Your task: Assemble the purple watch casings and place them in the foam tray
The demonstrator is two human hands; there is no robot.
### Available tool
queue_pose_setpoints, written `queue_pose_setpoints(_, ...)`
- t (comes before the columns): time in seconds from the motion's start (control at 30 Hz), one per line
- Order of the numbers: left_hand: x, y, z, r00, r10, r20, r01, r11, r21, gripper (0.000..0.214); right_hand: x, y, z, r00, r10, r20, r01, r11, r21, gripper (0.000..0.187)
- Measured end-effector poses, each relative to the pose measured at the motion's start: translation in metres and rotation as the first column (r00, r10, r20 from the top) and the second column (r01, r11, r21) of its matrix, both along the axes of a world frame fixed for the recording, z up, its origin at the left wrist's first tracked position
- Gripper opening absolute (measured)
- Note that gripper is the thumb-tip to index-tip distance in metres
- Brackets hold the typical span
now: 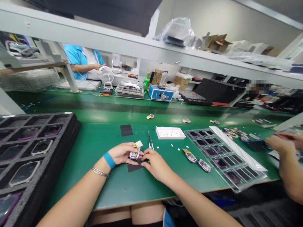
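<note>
My left hand (pixel 126 153) is closed around a small purple-rimmed watch case (pixel 134 153), with its inner parts facing up. A yellow-edged white battery (pixel 139 144) sticks up from the case, by my thumb. My right hand (pixel 156 162) is beside the case with its fingers curled and thumb close to them; whatever they pinch is too small to make out. Under both hands lies a black square sheet (pixel 134 167), partly covered. Tweezers (pixel 150 142) rest on the green mat just beyond my right fingers. Two more opened watch cases (pixel 190 157) lie to the right.
A white box (pixel 170 133) with small bits and another black sheet (pixel 126 130) lie ahead. Left stands a foam tray (pixel 68 138) of watch frames; right, a clear plastic tray (pixel 227 157) of dark screens. A co-worker's hands (pixel 284 142) work at far right; another person (pixel 82 61) is opposite.
</note>
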State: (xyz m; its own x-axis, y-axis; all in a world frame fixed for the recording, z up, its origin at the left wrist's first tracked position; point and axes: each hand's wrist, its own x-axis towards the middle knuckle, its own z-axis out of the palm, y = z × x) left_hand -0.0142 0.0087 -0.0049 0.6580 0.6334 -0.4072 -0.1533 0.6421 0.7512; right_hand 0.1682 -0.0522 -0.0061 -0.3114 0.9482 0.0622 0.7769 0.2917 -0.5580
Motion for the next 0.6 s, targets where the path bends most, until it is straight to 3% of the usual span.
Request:
queue_pose_setpoints(0.4,0.0,0.003,-0.003,1.0,-0.01,0.028,0.011,0.999,-0.043,0.029,0.004,0.015,-0.004,0.993,0.009,-0.122,-0.021,0.995,-0.101,0.014)
queue_pose_setpoints(0.6,0.001,0.004,-0.008,0.999,-0.008,0.042,0.01,0.999,-0.047,0.028,0.004,0.011,-0.012,0.991,0.13,-0.025,-0.13,0.991,0.029,0.017)
